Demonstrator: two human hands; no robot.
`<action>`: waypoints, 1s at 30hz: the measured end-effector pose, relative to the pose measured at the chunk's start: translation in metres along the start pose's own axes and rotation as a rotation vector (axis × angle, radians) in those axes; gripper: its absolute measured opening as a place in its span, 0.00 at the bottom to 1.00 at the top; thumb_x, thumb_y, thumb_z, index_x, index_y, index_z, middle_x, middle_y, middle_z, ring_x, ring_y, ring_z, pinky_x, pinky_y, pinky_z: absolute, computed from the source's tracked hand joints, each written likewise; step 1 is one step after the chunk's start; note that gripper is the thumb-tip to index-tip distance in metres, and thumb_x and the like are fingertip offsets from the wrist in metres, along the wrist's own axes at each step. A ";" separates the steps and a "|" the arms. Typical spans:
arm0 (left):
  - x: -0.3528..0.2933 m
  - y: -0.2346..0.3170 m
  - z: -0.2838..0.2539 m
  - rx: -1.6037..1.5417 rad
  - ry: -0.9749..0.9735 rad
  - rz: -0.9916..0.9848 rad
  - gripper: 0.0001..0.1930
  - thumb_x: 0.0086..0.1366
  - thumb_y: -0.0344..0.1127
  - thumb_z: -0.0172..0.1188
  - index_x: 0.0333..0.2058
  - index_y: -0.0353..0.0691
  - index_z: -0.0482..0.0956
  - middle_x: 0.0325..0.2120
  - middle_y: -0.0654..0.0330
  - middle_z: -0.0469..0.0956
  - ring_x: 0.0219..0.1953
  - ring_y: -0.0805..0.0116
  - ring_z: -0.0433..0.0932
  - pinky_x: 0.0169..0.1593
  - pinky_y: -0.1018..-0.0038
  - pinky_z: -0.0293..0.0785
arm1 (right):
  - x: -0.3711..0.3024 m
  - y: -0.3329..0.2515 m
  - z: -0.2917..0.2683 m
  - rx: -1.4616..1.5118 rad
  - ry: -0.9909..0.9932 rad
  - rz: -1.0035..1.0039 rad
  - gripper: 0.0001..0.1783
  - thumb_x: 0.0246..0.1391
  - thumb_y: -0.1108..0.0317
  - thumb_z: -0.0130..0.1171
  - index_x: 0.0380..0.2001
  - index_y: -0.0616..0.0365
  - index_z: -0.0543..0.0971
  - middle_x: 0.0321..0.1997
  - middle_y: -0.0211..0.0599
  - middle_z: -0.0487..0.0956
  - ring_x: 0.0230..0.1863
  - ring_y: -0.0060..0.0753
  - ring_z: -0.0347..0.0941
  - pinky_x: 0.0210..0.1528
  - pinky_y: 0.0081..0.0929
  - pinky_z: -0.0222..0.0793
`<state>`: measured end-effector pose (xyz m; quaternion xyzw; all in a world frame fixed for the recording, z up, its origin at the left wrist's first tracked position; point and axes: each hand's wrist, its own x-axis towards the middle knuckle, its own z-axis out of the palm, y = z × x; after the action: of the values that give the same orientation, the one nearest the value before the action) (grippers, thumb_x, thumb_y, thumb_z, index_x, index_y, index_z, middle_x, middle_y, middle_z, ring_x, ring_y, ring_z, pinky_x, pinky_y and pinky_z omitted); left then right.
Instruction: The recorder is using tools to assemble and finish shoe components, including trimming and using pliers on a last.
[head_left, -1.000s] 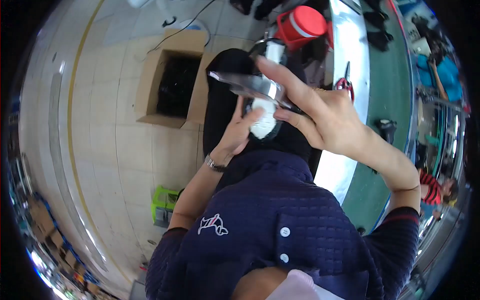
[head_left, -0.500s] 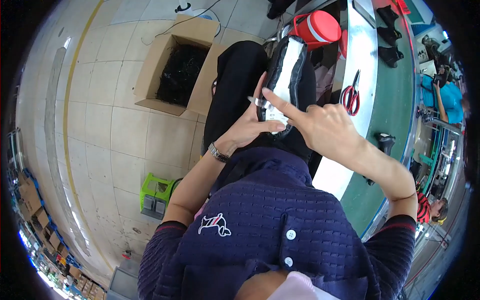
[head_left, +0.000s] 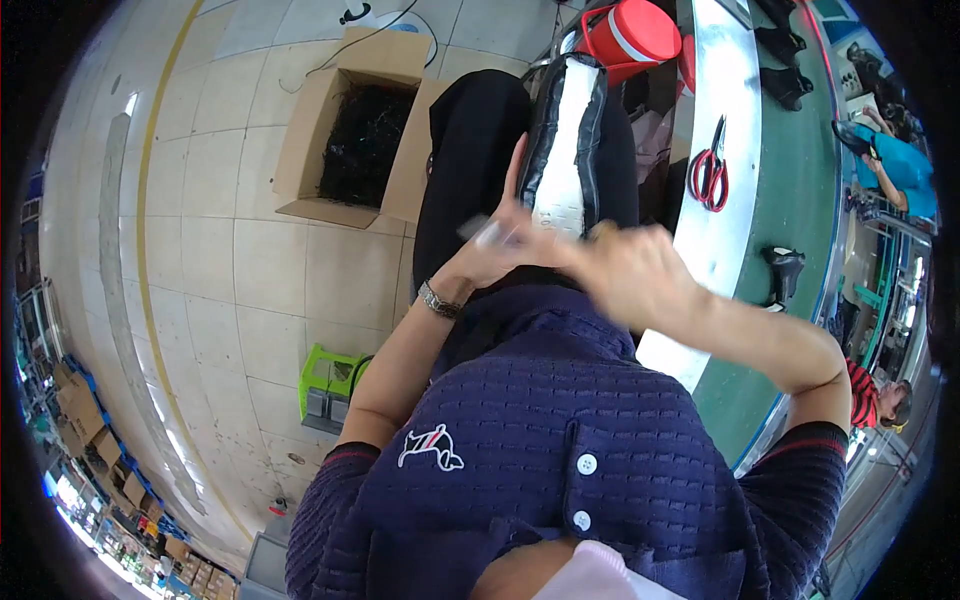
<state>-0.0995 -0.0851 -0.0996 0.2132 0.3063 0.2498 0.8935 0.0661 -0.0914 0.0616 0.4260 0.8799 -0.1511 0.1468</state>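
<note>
Shoe lies underside up over a worker's lap, near end by the hands
In the head view, the left hand appears clamped on the shoe's near left side, its thumb hidden; the right hand crosses in front, too blurred to tell whether its fingers are closed, a shiny piece smeared near its extended finger and over the left hand; should the shiny piece have a sharp edge, a slip at speed could nick the left hand or mark the white underside, and a loose left-hand hold could let the shoe roll on the lap; its long axis runs away from the worker, the far end tipped slightly right toward a red bucket, though which end is the toe cannot be told
</note>
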 end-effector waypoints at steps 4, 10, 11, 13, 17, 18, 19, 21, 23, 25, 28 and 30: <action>0.005 0.008 0.010 0.005 -0.179 0.381 0.69 0.42 0.24 0.74 0.69 0.52 0.25 0.67 0.57 0.45 0.66 0.68 0.53 0.66 0.69 0.52 | -0.006 -0.003 -0.013 -0.069 -0.042 -0.052 0.47 0.47 0.72 0.53 0.70 0.30 0.51 0.08 0.35 0.65 0.11 0.30 0.70 0.12 0.31 0.67; 0.000 0.013 0.015 0.038 -0.129 0.140 0.67 0.46 0.17 0.69 0.69 0.56 0.24 0.66 0.58 0.50 0.64 0.67 0.57 0.63 0.67 0.62 | 0.005 0.022 0.002 -0.088 0.098 0.028 0.39 0.51 0.72 0.51 0.67 0.31 0.59 0.15 0.40 0.72 0.13 0.32 0.72 0.13 0.29 0.68; -0.001 0.011 0.014 0.064 -0.111 0.127 0.66 0.46 0.16 0.68 0.69 0.58 0.24 0.65 0.59 0.52 0.63 0.68 0.59 0.62 0.67 0.63 | 0.008 0.032 -0.002 -0.025 0.030 0.007 0.41 0.51 0.71 0.52 0.68 0.31 0.56 0.13 0.39 0.72 0.12 0.33 0.72 0.12 0.29 0.67; 0.000 0.010 0.011 0.094 -0.088 0.110 0.66 0.47 0.15 0.67 0.68 0.60 0.24 0.65 0.60 0.54 0.62 0.68 0.61 0.61 0.67 0.65 | 0.007 0.028 -0.019 -0.013 0.053 -0.021 0.42 0.51 0.70 0.52 0.68 0.31 0.54 0.12 0.39 0.71 0.12 0.34 0.71 0.12 0.30 0.67; -0.002 0.019 0.014 -0.030 -0.072 0.032 0.67 0.46 0.16 0.69 0.69 0.60 0.25 0.63 0.62 0.55 0.61 0.68 0.61 0.61 0.68 0.64 | 0.013 0.035 -0.021 0.086 0.142 -0.034 0.44 0.52 0.71 0.52 0.70 0.34 0.50 0.11 0.38 0.72 0.11 0.32 0.72 0.12 0.29 0.68; -0.001 0.022 0.016 0.034 -0.062 0.084 0.66 0.46 0.16 0.69 0.69 0.60 0.26 0.63 0.63 0.55 0.62 0.69 0.60 0.61 0.68 0.64 | 0.018 0.047 -0.018 0.079 0.101 -0.004 0.44 0.50 0.75 0.50 0.70 0.38 0.50 0.10 0.37 0.72 0.11 0.28 0.73 0.14 0.27 0.69; 0.000 0.024 0.014 0.044 -0.057 0.083 0.66 0.46 0.16 0.69 0.69 0.60 0.26 0.63 0.63 0.55 0.62 0.69 0.60 0.61 0.68 0.64 | 0.031 0.058 -0.018 0.042 0.076 0.009 0.43 0.51 0.74 0.50 0.70 0.36 0.50 0.11 0.39 0.74 0.13 0.30 0.74 0.16 0.31 0.71; -0.001 0.029 0.010 0.053 -0.048 0.107 0.66 0.45 0.17 0.70 0.69 0.59 0.28 0.64 0.64 0.54 0.63 0.70 0.58 0.61 0.69 0.64 | 0.035 0.063 -0.028 -0.051 0.068 0.050 0.39 0.57 0.66 0.52 0.69 0.32 0.51 0.13 0.40 0.75 0.13 0.37 0.74 0.16 0.35 0.70; -0.005 0.031 0.006 0.057 -0.034 0.146 0.64 0.45 0.17 0.70 0.70 0.56 0.31 0.63 0.64 0.56 0.62 0.71 0.59 0.60 0.70 0.65 | 0.039 0.061 -0.041 -0.089 0.121 0.049 0.37 0.60 0.61 0.53 0.69 0.30 0.51 0.13 0.40 0.74 0.14 0.42 0.74 0.15 0.36 0.69; -0.008 0.026 0.008 0.082 -0.013 0.155 0.63 0.45 0.17 0.70 0.70 0.55 0.32 0.62 0.64 0.57 0.61 0.71 0.61 0.60 0.70 0.66 | 0.033 0.051 -0.053 0.200 0.268 0.002 0.37 0.60 0.61 0.52 0.69 0.30 0.51 0.12 0.40 0.73 0.15 0.44 0.74 0.17 0.38 0.69; -0.011 0.025 0.014 -0.002 0.030 0.074 0.54 0.48 0.19 0.70 0.68 0.51 0.45 0.54 0.64 0.67 0.55 0.72 0.68 0.56 0.72 0.69 | 0.035 0.055 -0.027 0.138 0.023 0.044 0.38 0.60 0.63 0.52 0.69 0.30 0.49 0.14 0.43 0.73 0.17 0.49 0.74 0.20 0.43 0.70; -0.010 0.024 0.027 -0.056 0.157 0.114 0.44 0.50 0.21 0.69 0.64 0.45 0.57 0.48 0.64 0.71 0.50 0.73 0.72 0.54 0.73 0.71 | 0.039 0.072 -0.017 0.168 0.031 0.039 0.35 0.60 0.64 0.52 0.68 0.36 0.53 0.17 0.45 0.77 0.19 0.48 0.77 0.21 0.43 0.71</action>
<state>-0.0963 -0.0781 -0.0624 0.1850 0.3554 0.3247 0.8567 0.0983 -0.0150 0.0520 0.4559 0.8579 -0.2148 0.0998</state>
